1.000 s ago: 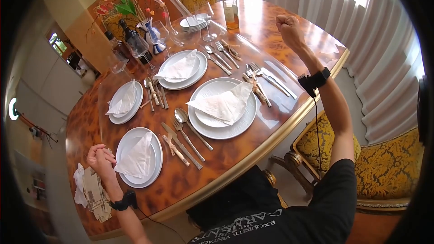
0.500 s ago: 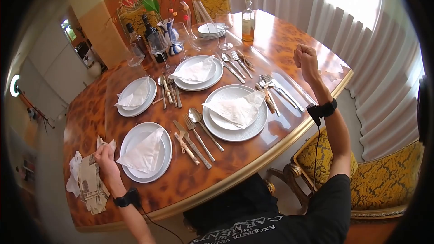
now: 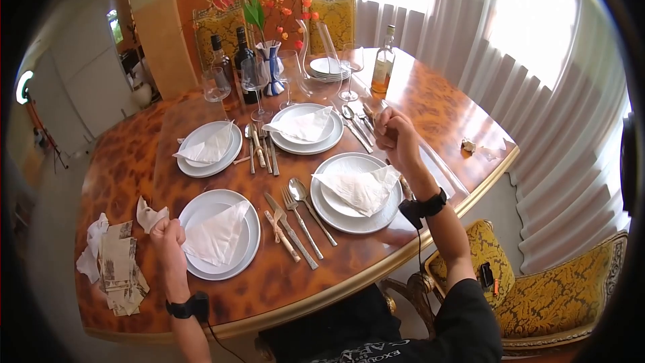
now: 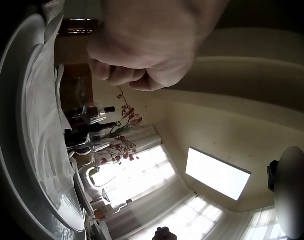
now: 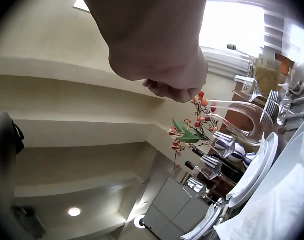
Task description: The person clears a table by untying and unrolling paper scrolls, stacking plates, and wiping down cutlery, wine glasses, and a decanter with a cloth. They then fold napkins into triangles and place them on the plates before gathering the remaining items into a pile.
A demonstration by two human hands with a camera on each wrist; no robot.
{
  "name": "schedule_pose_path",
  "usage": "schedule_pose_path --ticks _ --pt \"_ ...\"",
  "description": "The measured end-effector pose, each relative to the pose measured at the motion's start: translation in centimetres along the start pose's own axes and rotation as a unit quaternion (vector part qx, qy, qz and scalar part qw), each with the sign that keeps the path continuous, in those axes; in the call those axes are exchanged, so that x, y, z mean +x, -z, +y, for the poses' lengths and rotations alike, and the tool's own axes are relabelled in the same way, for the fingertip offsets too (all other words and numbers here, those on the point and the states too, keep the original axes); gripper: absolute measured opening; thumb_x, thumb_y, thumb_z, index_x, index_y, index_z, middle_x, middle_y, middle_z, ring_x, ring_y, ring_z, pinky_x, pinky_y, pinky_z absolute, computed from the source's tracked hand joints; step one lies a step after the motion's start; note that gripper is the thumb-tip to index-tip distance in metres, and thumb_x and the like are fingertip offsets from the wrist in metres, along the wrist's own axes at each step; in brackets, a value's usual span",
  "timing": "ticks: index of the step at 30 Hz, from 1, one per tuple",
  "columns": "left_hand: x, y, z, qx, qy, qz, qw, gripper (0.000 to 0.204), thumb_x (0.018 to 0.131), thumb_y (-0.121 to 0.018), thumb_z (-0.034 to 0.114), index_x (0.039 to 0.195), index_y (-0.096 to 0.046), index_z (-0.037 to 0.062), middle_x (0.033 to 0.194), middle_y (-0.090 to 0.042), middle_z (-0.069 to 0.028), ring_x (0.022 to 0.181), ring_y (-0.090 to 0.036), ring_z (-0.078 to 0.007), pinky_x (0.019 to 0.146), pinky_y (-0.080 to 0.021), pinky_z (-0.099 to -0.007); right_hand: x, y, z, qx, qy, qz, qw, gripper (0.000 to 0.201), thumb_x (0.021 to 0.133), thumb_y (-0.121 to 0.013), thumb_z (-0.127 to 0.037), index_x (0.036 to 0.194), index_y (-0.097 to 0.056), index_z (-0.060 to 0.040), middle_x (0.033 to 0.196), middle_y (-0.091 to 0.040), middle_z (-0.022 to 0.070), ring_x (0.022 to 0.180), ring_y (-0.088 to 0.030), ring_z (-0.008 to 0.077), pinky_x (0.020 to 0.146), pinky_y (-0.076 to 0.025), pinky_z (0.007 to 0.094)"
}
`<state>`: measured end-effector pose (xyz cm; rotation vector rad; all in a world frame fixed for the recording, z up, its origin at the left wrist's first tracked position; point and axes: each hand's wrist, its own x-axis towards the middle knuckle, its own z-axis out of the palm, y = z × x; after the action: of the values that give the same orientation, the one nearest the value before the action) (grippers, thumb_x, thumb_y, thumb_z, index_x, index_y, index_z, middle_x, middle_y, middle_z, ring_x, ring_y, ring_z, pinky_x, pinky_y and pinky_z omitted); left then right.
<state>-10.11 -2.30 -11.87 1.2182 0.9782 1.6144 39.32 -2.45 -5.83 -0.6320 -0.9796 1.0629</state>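
Observation:
In the head view, my left hand point(image 3: 168, 240) is a fist at the left edge of the front-left plate point(image 3: 254, 255). It grips a crumpled beige piece of paper point(image 3: 150, 215) that sticks out beyond the fingers. Below it lie printed beige paper strips point(image 3: 121, 259) and a crumpled white napkin point(image 3: 93, 252). My right hand point(image 3: 398, 136) is raised over the far edge of the front-right plate point(image 3: 349, 227), fingers curled, nothing visible in them. Each wrist view shows that hand's fingers curled. White folded napkins point(image 3: 218, 232) top the plates.
A knife, fork and spoon point(image 3: 299, 189) lie between the front plates beside a tied paper roll point(image 3: 282, 236). Wine glasses point(image 3: 254, 74), a decanter point(image 3: 316, 81), dark bottles point(image 3: 243, 60) and an amber bottle point(image 3: 383, 64) stand farther back. A crumpled brown scrap point(image 3: 468, 146) lies right.
The left hand has lifted the beige paper from beside the strips and moved right toward the plate. The right hand has come inward from the table's right side. The head view has shifted.

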Motion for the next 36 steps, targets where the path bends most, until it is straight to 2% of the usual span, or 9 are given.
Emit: schedule_pose_path --ticks 5,10,17,22,24,29,32,33,36 --pt "-0.3 -0.8 0.6 0.006 0.041 -0.026 0.999 0.040 0.091 -0.052 0.003 0.060 -0.029 0.0134 0.054 -0.028 0.0068 0.046 -0.024 -0.0030 0.044 -0.016 -0.0234 -0.1 -6.5 4.2 0.065 -0.092 -0.098 0.989 0.005 0.093 -0.048 -0.010 0.093 -0.052 -0.0073 0.065 -0.043 -0.0020 0.047 -0.031 0.0058 0.042 -0.022 0.0230" --pt "-0.5 -0.9 0.7 -0.038 0.072 -0.022 0.996 0.034 0.097 -0.051 0.009 0.067 -0.036 0.0128 0.056 -0.033 0.0052 0.045 -0.028 -0.0035 0.042 -0.022 -0.0207 -0.4 -5.9 6.6 -0.002 -0.164 -0.157 0.974 0.005 0.097 -0.054 -0.011 0.099 -0.055 -0.0068 0.065 -0.042 -0.0056 0.049 -0.030 0.0029 0.043 -0.020 0.0208" --pt "-1.0 -1.6 0.4 0.028 0.070 -0.037 0.996 0.015 0.098 -0.055 0.013 0.087 -0.048 0.0072 0.057 -0.037 0.0055 0.045 -0.030 -0.0028 0.042 -0.023 -0.0210 -0.6 -4.7 7.4 0.014 -0.122 -0.037 0.992 0.008 0.098 -0.059 -0.016 0.100 -0.056 -0.0086 0.059 -0.036 -0.0083 0.047 -0.029 0.0022 0.043 -0.021 0.0205" --pt "-0.8 -1.3 -0.1 0.085 0.075 -0.037 0.993 0.012 0.097 -0.056 0.010 0.089 -0.049 0.0059 0.058 -0.039 0.0049 0.044 -0.031 -0.0027 0.042 -0.023 -0.0212 -1.2 -4.9 8.1 -0.007 -0.122 -0.047 0.991 0.017 0.101 -0.055 -0.024 0.096 -0.057 -0.0072 0.063 -0.038 -0.0076 0.050 -0.031 0.0029 0.044 -0.023 0.0211" --pt "-0.6 -0.5 -0.8 0.068 0.095 -0.053 0.992 0.016 0.100 -0.053 0.018 0.088 -0.049 0.0069 0.058 -0.035 0.0044 0.045 -0.030 -0.0032 0.042 -0.023 -0.0212 -1.4 -5.2 8.2 -0.027 -0.129 -0.058 0.990 0.026 0.104 -0.049 -0.029 0.094 -0.057 -0.0063 0.061 -0.037 -0.0068 0.049 -0.031 0.0040 0.043 -0.024 0.0218" --pt "-0.8 -0.8 -1.9 0.068 0.111 -0.005 0.991 0.027 0.103 -0.047 0.030 0.086 -0.050 0.0091 0.058 -0.032 0.0051 0.046 -0.030 -0.0028 0.041 -0.022 -0.0198 -1.3 -4.9 9.1 -0.036 -0.153 -0.061 0.986 0.033 0.106 -0.041 -0.033 0.094 -0.057 -0.0062 0.061 -0.037 -0.0058 0.049 -0.031 0.0047 0.043 -0.024 0.0221" --pt "-1.2 -3.0 0.3 0.134 0.176 -0.021 0.975 0.028 0.104 -0.043 0.027 0.094 -0.055 0.0036 0.066 -0.033 0.0027 0.052 -0.035 -0.0080 0.048 -0.027 -0.0221 -1.0 -4.6 9.3 -0.048 -0.156 -0.055 0.985 0.033 0.106 -0.042 -0.034 0.094 -0.056 -0.0071 0.062 -0.037 -0.0059 0.050 -0.030 0.0044 0.043 -0.023 0.0216" --pt "-1.4 -4.2 0.7 0.082 0.186 0.019 0.979 0.023 0.101 -0.050 0.022 0.087 -0.054 0.0044 0.066 -0.028 0.0052 0.056 -0.028 -0.0064 0.050 -0.024 -0.0229 -0.9 -4.4 9.2 -0.043 -0.158 -0.056 0.985 0.033 0.106 -0.042 -0.034 0.094 -0.056 -0.0073 0.062 -0.037 -0.0059 0.050 -0.031 0.0044 0.043 -0.023 0.0217" --pt "-1.2 -3.6 0.7 0.081 0.174 0.011 0.981 0.022 0.102 -0.050 0.022 0.088 -0.054 0.0056 0.066 -0.028 0.0054 0.056 -0.028 -0.0065 0.051 -0.024 -0.0223 -0.6 -4.1 9.2 -0.034 -0.168 -0.056 0.984 0.032 0.105 -0.043 -0.035 0.093 -0.057 -0.0082 0.061 -0.038 -0.0061 0.049 -0.030 0.0042 0.043 -0.023 0.0217"
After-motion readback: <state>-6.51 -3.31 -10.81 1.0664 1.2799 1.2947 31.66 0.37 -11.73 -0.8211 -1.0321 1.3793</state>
